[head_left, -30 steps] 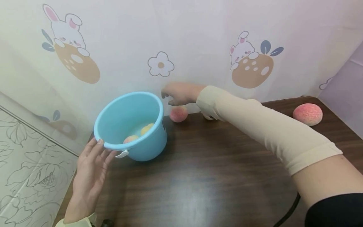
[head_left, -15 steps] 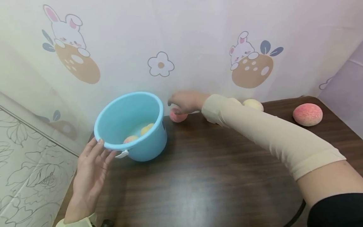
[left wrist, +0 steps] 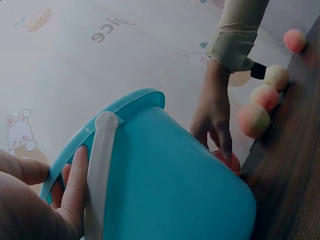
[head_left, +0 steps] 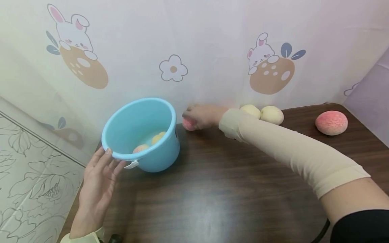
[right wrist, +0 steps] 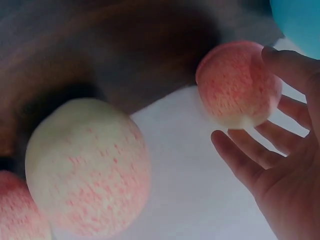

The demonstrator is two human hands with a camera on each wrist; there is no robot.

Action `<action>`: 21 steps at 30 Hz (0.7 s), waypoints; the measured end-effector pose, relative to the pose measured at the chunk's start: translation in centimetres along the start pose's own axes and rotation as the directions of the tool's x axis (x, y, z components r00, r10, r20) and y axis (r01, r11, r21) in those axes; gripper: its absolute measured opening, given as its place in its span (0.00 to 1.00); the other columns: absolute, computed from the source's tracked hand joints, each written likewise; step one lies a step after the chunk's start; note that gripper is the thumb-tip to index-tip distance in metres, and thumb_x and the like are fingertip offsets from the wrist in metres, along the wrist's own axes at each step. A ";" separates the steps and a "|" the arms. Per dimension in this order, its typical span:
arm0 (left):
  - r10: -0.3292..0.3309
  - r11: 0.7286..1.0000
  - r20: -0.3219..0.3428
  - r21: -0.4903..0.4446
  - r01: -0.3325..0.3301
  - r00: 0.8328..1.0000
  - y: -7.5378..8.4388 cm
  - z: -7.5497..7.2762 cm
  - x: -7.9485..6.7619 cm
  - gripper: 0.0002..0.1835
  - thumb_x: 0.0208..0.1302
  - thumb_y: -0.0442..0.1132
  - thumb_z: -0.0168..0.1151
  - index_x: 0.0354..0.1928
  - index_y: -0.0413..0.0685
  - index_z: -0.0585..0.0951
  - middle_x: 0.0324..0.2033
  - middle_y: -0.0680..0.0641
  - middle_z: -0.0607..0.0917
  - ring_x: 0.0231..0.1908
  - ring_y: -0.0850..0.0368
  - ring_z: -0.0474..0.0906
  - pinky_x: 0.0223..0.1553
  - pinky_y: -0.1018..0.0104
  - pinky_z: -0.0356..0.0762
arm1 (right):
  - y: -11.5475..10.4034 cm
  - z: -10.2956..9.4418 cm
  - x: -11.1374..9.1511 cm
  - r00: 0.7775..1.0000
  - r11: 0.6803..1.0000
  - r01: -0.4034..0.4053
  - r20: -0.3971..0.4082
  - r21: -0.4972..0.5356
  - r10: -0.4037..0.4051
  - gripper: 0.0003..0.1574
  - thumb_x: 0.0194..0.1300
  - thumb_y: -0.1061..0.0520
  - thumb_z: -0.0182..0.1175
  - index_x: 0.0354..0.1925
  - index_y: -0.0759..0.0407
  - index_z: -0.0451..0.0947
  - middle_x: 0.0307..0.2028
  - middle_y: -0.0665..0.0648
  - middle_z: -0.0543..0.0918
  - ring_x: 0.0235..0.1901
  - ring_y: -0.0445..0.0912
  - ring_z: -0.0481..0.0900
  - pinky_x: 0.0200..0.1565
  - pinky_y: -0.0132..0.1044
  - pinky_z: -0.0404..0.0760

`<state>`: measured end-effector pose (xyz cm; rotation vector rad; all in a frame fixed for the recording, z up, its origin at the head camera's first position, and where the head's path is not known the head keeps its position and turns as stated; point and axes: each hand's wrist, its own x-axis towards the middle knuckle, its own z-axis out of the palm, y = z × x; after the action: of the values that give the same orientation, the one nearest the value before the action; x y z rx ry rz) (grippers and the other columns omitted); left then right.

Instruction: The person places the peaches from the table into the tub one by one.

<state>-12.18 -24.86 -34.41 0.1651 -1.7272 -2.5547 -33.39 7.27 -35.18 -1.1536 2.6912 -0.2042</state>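
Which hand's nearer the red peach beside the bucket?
Right hand: it's right at the peach, fingers around it. Left hand holds the bucket by its rim, on the side away from the peach.

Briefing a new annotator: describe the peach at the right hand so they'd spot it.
Find the blue bucket on the dark table. Right of it in the head view, at the table's back edge, sits a reddish peach. Unlike the other tabletop peaches, it is beside the bucket, with the right hand at it.

The bucket is showing light blue, the peaches are carrying pink speckles over cream, and the tabletop is displaying dark brown wood grain.
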 end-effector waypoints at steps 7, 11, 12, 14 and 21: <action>-0.012 1.000 -0.005 0.006 0.012 1.000 0.0 0.1 -0.1 0.33 0.81 0.37 0.53 0.80 0.48 0.52 0.74 0.46 0.61 0.58 0.62 0.83 0.58 0.69 0.87 | 0.3 1.1 -0.2 1.000 1.000 -0.005 -0.029 -0.028 0.005 0.42 0.70 0.54 0.68 0.77 0.51 0.65 0.74 0.59 0.69 0.71 0.56 0.69 0.73 0.55 0.78; -0.008 1.000 -0.003 0.008 0.008 1.000 0.1 0.1 -0.1 0.33 0.81 0.37 0.53 0.80 0.48 0.52 0.75 0.46 0.61 0.59 0.62 0.83 0.58 0.69 0.87 | 0.4 1.5 -0.2 0.999 1.000 -0.002 -0.050 -0.020 0.001 0.43 0.69 0.54 0.69 0.77 0.51 0.64 0.74 0.59 0.69 0.72 0.56 0.68 0.74 0.54 0.77; -0.008 1.000 -0.004 0.012 0.008 1.000 0.1 0.1 -0.1 0.33 0.81 0.37 0.53 0.80 0.48 0.52 0.75 0.46 0.61 0.59 0.62 0.83 0.58 0.69 0.87 | 0.5 1.6 -0.2 0.998 1.000 0.001 -0.055 -0.024 -0.002 0.43 0.69 0.54 0.69 0.77 0.51 0.64 0.74 0.59 0.69 0.72 0.56 0.69 0.74 0.54 0.77; -0.007 1.000 -0.005 0.017 0.008 1.000 0.1 0.1 -0.1 0.33 0.81 0.38 0.53 0.80 0.48 0.51 0.75 0.46 0.61 0.59 0.62 0.83 0.58 0.70 0.87 | 0.6 1.8 -0.1 0.998 1.000 0.002 -0.065 -0.020 -0.004 0.43 0.69 0.55 0.70 0.77 0.51 0.64 0.74 0.58 0.69 0.72 0.56 0.68 0.75 0.54 0.77; 0.003 1.000 -0.008 -0.001 -0.003 1.000 0.1 0.2 -0.2 0.32 0.81 0.36 0.53 0.79 0.47 0.52 0.74 0.46 0.61 0.58 0.62 0.83 0.58 0.69 0.87 | 0.7 2.2 -0.2 0.997 0.999 -0.010 -0.076 0.047 0.014 0.44 0.67 0.58 0.70 0.76 0.49 0.65 0.73 0.56 0.69 0.71 0.54 0.67 0.74 0.53 0.78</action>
<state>-12.05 -24.71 -34.27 0.1723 -1.7225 -2.5485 -33.17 7.80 -37.46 -1.1383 2.7425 -0.3139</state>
